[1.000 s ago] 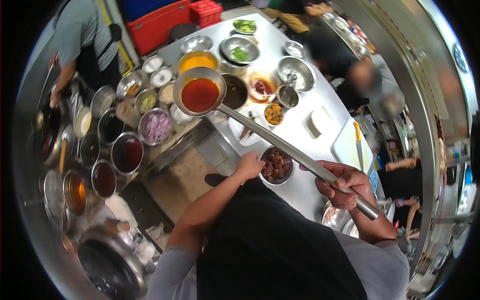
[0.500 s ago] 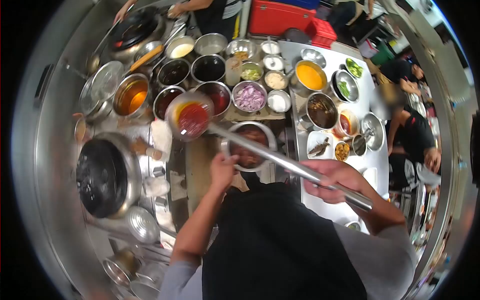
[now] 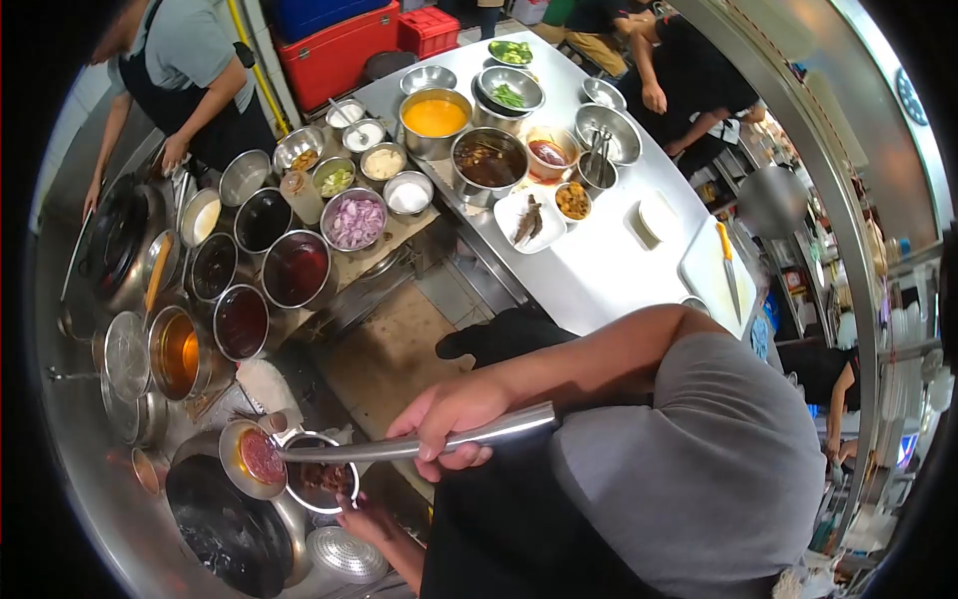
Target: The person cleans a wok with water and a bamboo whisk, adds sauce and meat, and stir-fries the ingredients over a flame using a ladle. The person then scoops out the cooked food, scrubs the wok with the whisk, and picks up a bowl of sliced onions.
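Note:
My right hand [image 3: 454,421] is wrapped round the steel handle of a long ladle [image 3: 349,453]. Red sauce with some orange oil lies in the ladle's bowl, which hangs over the edge of a dark wok [image 3: 225,529]. Below the handle, my left hand [image 3: 367,519] grips the rim of a metal bowl [image 3: 351,496] with brown pieces, perhaps meat, in it. The ladle partly covers this bowl. Near the ladle are a white cloth [image 3: 263,385] and a pot of amber liquid [image 3: 180,357]. A perforated metal strainer [image 3: 346,555] lies beside my left hand.
Sauce pots [image 3: 299,270] and a bowl of chopped onion [image 3: 354,220] stand ahead. The steel table [image 3: 589,285] carries bowls, a small white dish [image 3: 530,222] and a knife [image 3: 729,270] on a cutting board. A co-worker [image 3: 195,90] stands at another wok; others are at the far right.
My body and view have turned left toward the wok. The ladle of sauce and the metal bowl have moved with my hands from the counter gap to the wok's edge.

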Action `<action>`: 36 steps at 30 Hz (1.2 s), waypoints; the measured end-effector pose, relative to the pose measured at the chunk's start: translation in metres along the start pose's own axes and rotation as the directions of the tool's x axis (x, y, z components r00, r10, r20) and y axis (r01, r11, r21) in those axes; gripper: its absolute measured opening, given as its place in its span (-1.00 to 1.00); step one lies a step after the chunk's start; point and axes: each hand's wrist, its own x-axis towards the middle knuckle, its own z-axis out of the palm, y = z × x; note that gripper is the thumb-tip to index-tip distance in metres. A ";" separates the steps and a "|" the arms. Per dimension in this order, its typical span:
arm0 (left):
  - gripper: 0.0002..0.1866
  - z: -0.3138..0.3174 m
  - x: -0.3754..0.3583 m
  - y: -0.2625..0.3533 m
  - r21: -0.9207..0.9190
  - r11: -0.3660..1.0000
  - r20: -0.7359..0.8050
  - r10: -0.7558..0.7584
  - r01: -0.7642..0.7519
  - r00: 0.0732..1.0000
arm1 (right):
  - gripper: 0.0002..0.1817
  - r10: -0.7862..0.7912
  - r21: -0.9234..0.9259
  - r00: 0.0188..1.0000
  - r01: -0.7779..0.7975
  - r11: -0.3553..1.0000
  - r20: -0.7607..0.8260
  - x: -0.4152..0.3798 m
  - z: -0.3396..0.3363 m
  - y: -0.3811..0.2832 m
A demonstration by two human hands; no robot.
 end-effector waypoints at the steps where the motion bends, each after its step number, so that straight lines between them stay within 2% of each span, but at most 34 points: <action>1: -0.82 -0.006 -0.002 -0.002 0.003 1.000 0.010 -0.001 0.001 1.000 | -0.27 0.022 -0.018 1.000 -0.022 1.000 -0.012 0.004 0.003 0.001; 4: -0.81 -0.012 -0.015 0.001 0.030 0.998 -0.073 -0.052 0.054 0.996 | -0.26 0.067 -0.036 0.997 -0.068 0.997 -0.026 0.008 0.008 0.006; 7: -0.82 0.000 -0.035 0.004 -0.092 0.996 -0.138 -0.014 0.002 0.990 | -0.25 0.129 -0.061 0.991 -0.132 0.989 -0.044 0.007 0.017 0.005; 8: -0.83 -0.003 -0.034 0.002 -0.068 0.997 -0.147 -0.035 0.025 0.988 | -0.25 0.150 -0.083 0.987 -0.155 0.985 -0.055 0.006 0.022 0.001; 9: -0.83 -0.015 -0.018 -0.010 -0.101 0.994 -0.071 -0.055 0.048 0.996 | -0.22 0.170 -0.052 0.983 -0.174 0.983 -0.066 0.004 0.026 -0.002; 10: -0.81 -0.003 -0.036 0.004 -0.166 0.985 -0.101 -0.063 0.045 0.993 | -0.19 0.185 -0.046 0.977 -0.191 0.980 -0.105 0.003 0.029 -0.005; 11: -0.76 0.003 -0.045 0.008 -0.238 0.971 -0.120 -0.065 0.034 0.991 | -0.17 0.223 -0.032 0.972 -0.226 0.974 -0.076 0.005 0.031 -0.010; 12: -0.73 -0.004 -0.044 0.012 -0.241 0.967 -0.161 -0.126 0.085 0.979 | -0.15 0.226 0.006 0.971 -0.226 0.974 -0.075 0.010 0.037 -0.014; 13: -0.72 -0.013 -0.047 0.008 -0.312 0.948 -0.180 -0.121 0.060 0.976 | -0.18 0.230 0.036 0.973 -0.228 0.973 -0.037 0.014 0.038 -0.017; 14: -0.77 -0.020 -0.052 0.003 -0.342 0.939 -0.235 -0.128 0.041 0.963 | -0.19 0.230 0.008 0.971 -0.230 0.973 -0.072 0.018 0.045 -0.022; 15: -0.83 -0.023 -0.061 0.006 -0.413 0.911 -0.253 -0.095 -0.019 0.963 | -0.19 0.248 0.080 0.969 -0.245 0.966 -0.020 0.029 0.043 -0.024; 17: -0.81 -0.032 -0.077 0.014 -0.475 0.877 -0.294 -0.080 -0.073 0.952 | -0.19 0.278 0.087 0.961 -0.276 0.957 -0.010 0.048 0.054 -0.033; 22: -0.85 -0.051 -0.121 0.035 -0.451 0.862 -0.457 0.001 -0.233 0.889 | -0.24 0.306 0.090 0.944 -0.318 0.944 0.123 0.115 0.073 -0.071; 25: -0.84 -0.091 -0.130 0.039 -0.398 0.857 -0.539 0.070 -0.328 0.839 | -0.29 0.321 -0.021 0.927 -0.323 0.946 0.196 0.178 0.083 -0.056; 26: -0.83 -0.102 -0.131 0.047 -0.383 0.855 -0.569 0.079 -0.349 0.819 | -0.34 0.304 -0.117 0.929 -0.284 0.952 0.213 0.201 0.084 -0.050; 29: -0.76 -0.134 -0.108 0.071 -0.194 0.895 -0.642 0.193 -0.401 0.742 | -0.43 0.287 -0.320 0.945 -0.226 0.920 0.158 0.279 0.064 -0.029; 31: -0.73 -0.151 -0.083 0.098 -0.092 0.897 -0.658 0.272 -0.433 0.702 | -0.46 0.242 -0.595 0.968 -0.159 0.788 0.061 0.333 0.059 -0.011; 34: -0.66 -0.169 -0.019 0.135 0.086 0.864 -0.675 0.417 -0.496 0.609 | -0.38 0.155 -0.764 0.988 -0.111 0.636 -0.015 0.398 0.040 0.019; 36: -0.62 -0.173 0.025 0.163 0.176 0.882 -0.672 0.433 -0.438 0.601 | -0.32 0.061 -0.920 0.998 -0.030 0.391 -0.007 0.412 0.028 0.032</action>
